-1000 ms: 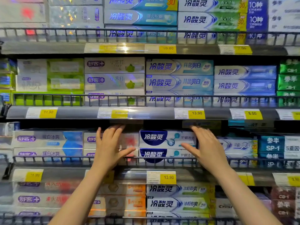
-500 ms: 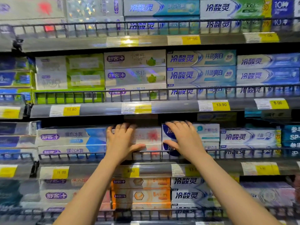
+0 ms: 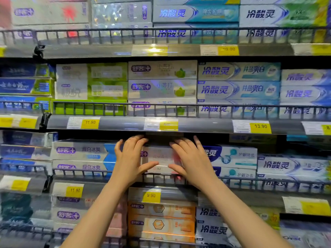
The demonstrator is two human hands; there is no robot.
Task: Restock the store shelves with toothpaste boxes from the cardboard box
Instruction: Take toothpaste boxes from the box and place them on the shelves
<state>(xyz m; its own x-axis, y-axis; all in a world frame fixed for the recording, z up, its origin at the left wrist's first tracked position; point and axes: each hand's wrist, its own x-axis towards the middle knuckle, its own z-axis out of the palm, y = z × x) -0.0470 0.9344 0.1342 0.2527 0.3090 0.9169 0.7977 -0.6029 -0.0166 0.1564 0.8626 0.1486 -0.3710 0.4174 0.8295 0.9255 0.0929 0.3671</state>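
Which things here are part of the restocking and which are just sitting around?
In the job: left hand, right hand, white-and-red toothpaste boxes between them.

Just there: orange boxes, green boxes, yellow price tags.

Left hand (image 3: 131,162): moved right from the blue-and-white stack onto the white-and-red toothpaste box (image 3: 159,155), centre frame.
Right hand (image 3: 192,161): slid left off the dark-blue boxes onto that same box.
Gap between hands: narrowed.
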